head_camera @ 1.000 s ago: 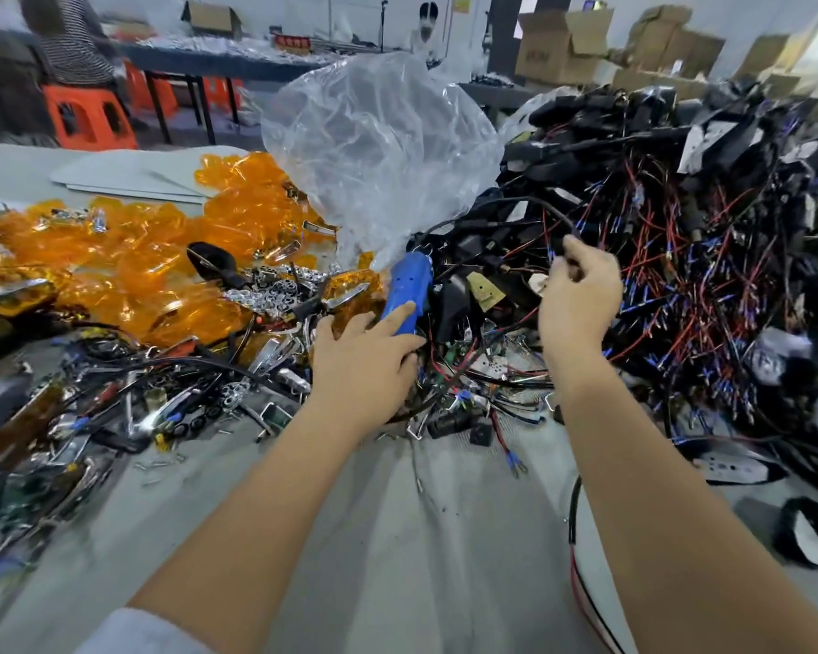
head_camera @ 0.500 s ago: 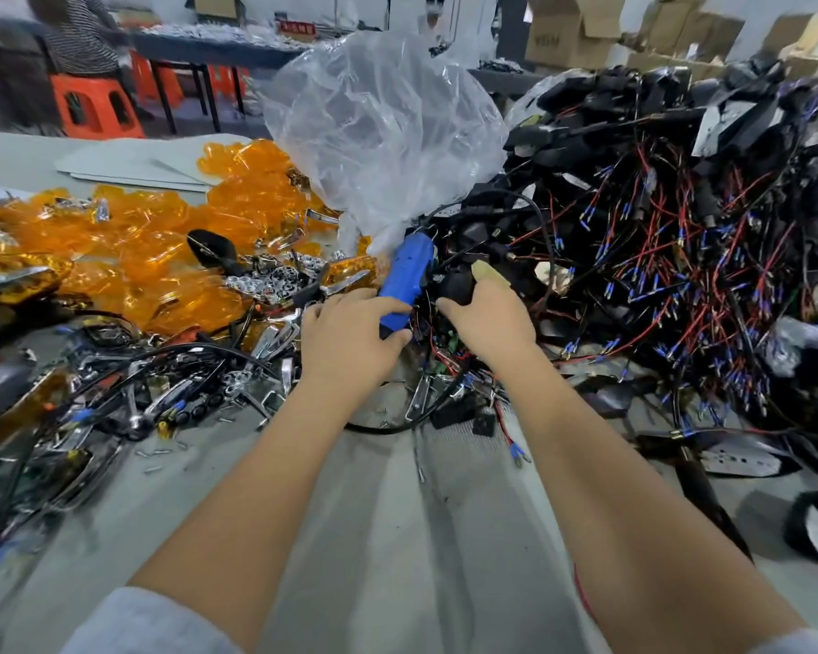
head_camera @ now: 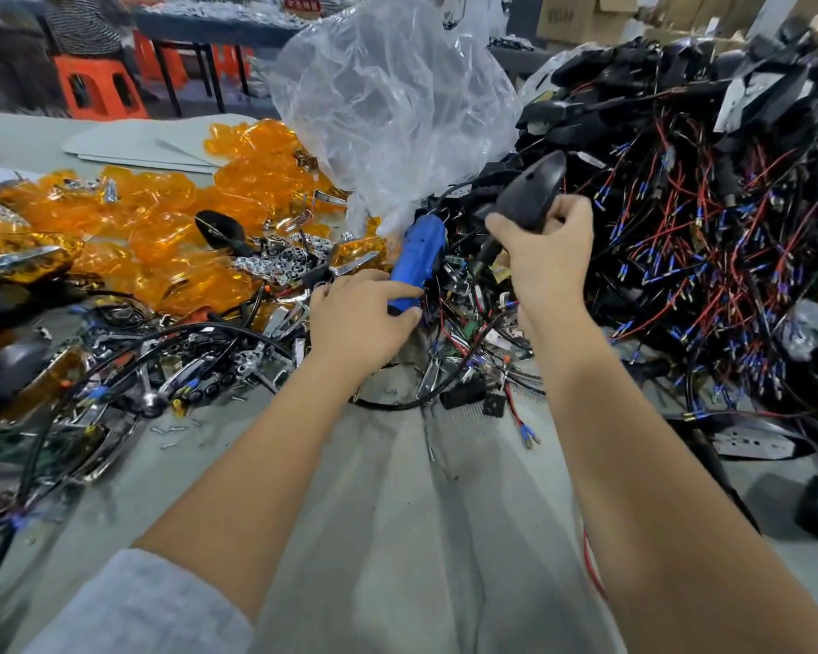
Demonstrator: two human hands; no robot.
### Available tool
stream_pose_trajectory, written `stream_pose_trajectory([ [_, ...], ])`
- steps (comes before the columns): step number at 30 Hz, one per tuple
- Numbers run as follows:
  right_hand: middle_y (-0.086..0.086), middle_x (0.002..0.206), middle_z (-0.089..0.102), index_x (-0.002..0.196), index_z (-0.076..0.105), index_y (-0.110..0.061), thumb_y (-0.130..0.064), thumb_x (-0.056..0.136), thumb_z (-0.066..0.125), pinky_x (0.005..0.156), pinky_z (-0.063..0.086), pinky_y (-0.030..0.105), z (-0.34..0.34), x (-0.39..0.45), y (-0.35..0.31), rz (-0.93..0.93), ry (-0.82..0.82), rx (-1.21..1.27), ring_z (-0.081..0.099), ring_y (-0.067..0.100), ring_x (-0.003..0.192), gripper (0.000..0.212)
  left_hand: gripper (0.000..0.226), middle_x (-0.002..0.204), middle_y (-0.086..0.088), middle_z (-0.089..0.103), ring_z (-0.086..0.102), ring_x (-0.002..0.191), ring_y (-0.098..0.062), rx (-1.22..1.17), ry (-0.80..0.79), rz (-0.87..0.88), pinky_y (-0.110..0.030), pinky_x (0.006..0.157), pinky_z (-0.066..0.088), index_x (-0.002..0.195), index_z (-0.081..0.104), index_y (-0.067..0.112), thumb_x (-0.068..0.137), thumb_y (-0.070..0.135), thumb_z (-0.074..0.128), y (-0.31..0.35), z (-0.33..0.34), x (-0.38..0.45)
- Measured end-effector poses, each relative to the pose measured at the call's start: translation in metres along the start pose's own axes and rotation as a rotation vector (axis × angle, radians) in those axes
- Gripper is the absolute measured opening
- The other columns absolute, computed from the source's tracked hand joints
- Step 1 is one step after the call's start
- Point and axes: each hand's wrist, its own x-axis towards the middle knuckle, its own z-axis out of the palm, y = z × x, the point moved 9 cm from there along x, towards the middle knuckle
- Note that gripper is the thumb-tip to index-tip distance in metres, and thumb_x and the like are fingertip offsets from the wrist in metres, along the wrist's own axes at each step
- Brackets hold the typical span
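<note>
Your left hand is covering the lower end of the blue tool; your right hand is hiding the base of the black housing.

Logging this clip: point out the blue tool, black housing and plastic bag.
blue tool (head_camera: 420, 254), head view, upper body
black housing (head_camera: 532, 193), head view, curved back
plastic bag (head_camera: 388, 96), head view, crumpled middle
</note>
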Motion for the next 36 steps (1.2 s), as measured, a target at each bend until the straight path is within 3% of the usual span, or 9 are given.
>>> stream_pose_trajectory([
  [2,0.008,0.089,0.07,0.089,0.049,-0.02,-0.001,0.077,0.079,0.064,0.053,0.028,0.009,-0.002,-0.03,-0.12,-0.061,-0.009,0.067,0.016,0.072,0.038,0.027,0.13,0.009,0.064,0.062,0.098,-0.011,-0.328,-0.041,-0.034,-0.031,0.091,0.045,0.121,0.067,0.038,0.1,0.035,0.051,0.005,-0.01,0.001],
  [7,-0.008,0.082,0.064,0.085,0.061,-0.022,-0.009,0.073,0.076,0.07,0.047,0.023,0.068,-0.038,-0.061,-0.364,-0.355,-0.347,0.06,0.008,0.075,0.023,0.034,0.128,-0.007,0.066,0.062,0.117,-0.017,-1.221,-0.115,-0.022,-0.043,0.107,0.046,0.133,0.055,0.017,0.106,0.034,0.043,0.036,-0.024,-0.005],
  [13,0.008,0.142,0.04,0.135,0.049,-0.016,-0.009,0.08,0.068,0.109,0.03,0.029,0.115,-0.102,-0.035,-0.5,-0.589,-0.563,0.035,0.02,0.134,0.059,0.024,0.084,-0.003,0.065,0.065,0.075,-0.014,-1.569,0.347,-0.192,-0.03,0.072,0.055,0.124,0.056,0.014,0.107,0.024,0.042,-0.024,-0.046,-0.018],
  [17,-0.007,0.119,0.055,0.128,0.054,-0.026,-0.026,0.088,0.069,0.09,0.05,0.034,0.116,-0.118,0.007,-0.336,-0.833,-0.719,0.054,0.006,0.092,0.043,0.021,0.065,0.003,0.048,0.042,0.045,-0.006,-1.681,0.422,-0.38,-0.018,0.042,0.036,0.117,0.047,0.014,0.108,0.031,0.036,-0.093,-0.069,-0.02],
  [21,-0.011,0.092,0.056,0.087,0.064,-0.028,-0.017,0.089,0.065,0.068,0.044,0.028,0.12,-0.12,0.009,-0.404,-0.891,-0.783,0.048,-0.005,0.07,0.012,0.014,0.058,0.004,0.046,0.035,0.037,-0.004,-1.685,0.276,-0.502,-0.014,0.033,0.027,0.106,0.039,0.013,0.107,0.026,0.035,-0.133,-0.085,-0.023],
  [25,-0.014,0.086,0.056,0.087,0.067,-0.024,-0.021,0.092,0.059,0.071,0.049,0.033,0.124,-0.11,0.002,-0.406,-0.742,-0.772,0.051,0.003,0.074,0.01,0.012,0.052,0.006,0.043,0.028,0.028,-0.002,-1.542,-0.357,-0.528,-0.012,0.024,0.024,0.106,0.043,0.019,0.096,0.025,0.044,-0.126,-0.074,-0.041],
  [27,-0.008,0.091,0.062,0.089,0.069,-0.02,-0.021,0.094,0.057,0.079,0.052,0.039,0.132,-0.109,0.004,-0.38,-0.716,-0.775,0.056,0.011,0.083,0.013,0.016,0.052,0.004,0.046,0.029,0.03,-0.001,-1.415,-0.472,-0.498,-0.009,0.026,0.024,0.109,0.041,0.019,0.096,0.027,0.044,-0.122,-0.064,-0.048],
  [32,0.004,0.112,0.065,0.109,0.071,-0.017,-0.02,0.095,0.055,0.094,0.046,0.042,0.166,-0.111,0.01,-0.452,-0.694,-0.913,0.055,0.023,0.109,0.021,0.022,0.075,-0.005,0.073,0.069,0.06,-0.014,-1.488,0.069,-0.513,-0.023,0.051,0.055,0.121,0.05,0.007,0.106,0.02,0.041,-0.135,-0.048,-0.031],
  [36,0.011,0.113,0.063,0.113,0.069,-0.006,-0.002,0.093,0.046,0.095,0.047,0.043,0.2,-0.112,0.019,-0.511,-0.756,-0.98,0.054,0.029,0.11,0.031,0.025,0.077,-0.006,0.073,0.07,0.063,-0.013,-1.872,0.376,-0.49,-0.024,0.058,0.057,0.106,0.06,0.003,0.107,0.018,0.039,-0.136,-0.032,-0.027],
])
